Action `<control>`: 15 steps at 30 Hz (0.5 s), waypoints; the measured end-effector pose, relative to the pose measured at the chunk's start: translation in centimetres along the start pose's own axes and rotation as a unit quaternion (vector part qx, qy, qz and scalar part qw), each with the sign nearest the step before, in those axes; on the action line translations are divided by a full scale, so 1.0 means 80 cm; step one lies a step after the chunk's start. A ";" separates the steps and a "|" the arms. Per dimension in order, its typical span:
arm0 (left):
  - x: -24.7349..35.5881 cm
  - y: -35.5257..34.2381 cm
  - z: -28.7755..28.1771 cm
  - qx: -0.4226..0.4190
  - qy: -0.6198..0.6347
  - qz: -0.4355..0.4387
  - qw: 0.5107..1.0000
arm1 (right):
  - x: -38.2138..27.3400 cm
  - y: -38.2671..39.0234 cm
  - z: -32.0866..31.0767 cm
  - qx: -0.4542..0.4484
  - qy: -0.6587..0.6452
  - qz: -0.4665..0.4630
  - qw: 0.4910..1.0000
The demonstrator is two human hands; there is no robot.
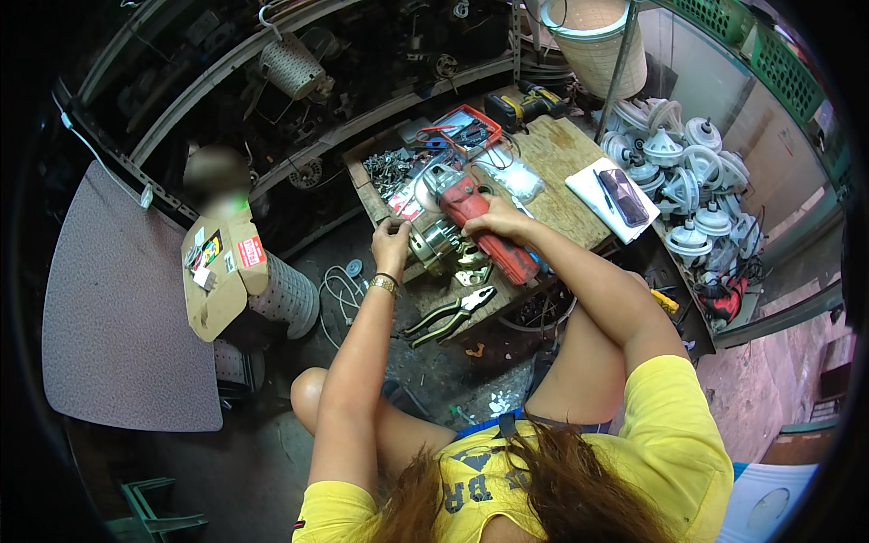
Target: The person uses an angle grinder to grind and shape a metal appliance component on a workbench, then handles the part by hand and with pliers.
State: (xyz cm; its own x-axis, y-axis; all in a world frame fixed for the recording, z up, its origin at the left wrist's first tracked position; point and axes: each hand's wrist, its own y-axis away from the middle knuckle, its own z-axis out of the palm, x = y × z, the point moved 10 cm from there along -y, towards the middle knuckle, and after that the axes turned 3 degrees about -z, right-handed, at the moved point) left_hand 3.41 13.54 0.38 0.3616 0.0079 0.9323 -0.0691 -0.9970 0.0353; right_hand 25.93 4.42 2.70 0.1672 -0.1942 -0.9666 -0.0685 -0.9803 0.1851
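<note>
Left hand (391, 237), gold bracelet at wrist, fingers pinched together on upper edge of round silvery metal motor housing (441, 246) at near-left edge of worn plywood tabletop (552, 172). Black-and-yellow-handled pliers (450, 316) just below, untouched. Right hand (496, 217), arm outstretched, closed around red elongated power tool (478, 226), long axis from upper left to lower right, immediately right of housing.

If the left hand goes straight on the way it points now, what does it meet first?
Most likely the pile of small metal parts on the wooden table, just beyond the left hand; depth is hard to judge here.
</note>
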 end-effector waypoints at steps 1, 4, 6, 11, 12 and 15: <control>0.009 0.004 0.001 0.008 -0.022 0.016 1.000 | 0.000 0.001 -0.004 0.007 0.001 -0.001 1.000; 0.020 0.007 -0.002 0.035 -0.071 0.058 0.995 | -0.007 0.005 -0.005 -0.001 -0.011 -0.017 1.000; 0.014 0.001 -0.006 0.051 -0.086 0.082 0.992 | -0.013 0.007 0.000 -0.010 -0.015 -0.016 1.000; 0.004 -0.007 -0.003 0.060 -0.091 0.095 0.989 | -0.009 0.008 0.000 -0.004 0.000 -0.016 1.000; 0.003 -0.007 -0.003 0.063 -0.093 0.097 0.989 | -0.008 0.007 0.000 -0.004 0.003 -0.018 1.000; 0.004 -0.007 0.000 0.063 -0.085 0.093 0.990 | 0.001 0.003 -0.003 0.000 0.014 -0.012 1.000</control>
State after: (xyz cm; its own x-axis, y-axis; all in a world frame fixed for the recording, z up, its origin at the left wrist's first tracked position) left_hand 3.59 14.11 0.63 0.5060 -0.1798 0.8436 -0.0377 -0.9817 -0.1866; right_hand 26.15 4.18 2.73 0.1956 -0.1724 -0.9654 -0.0637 -0.9846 0.1629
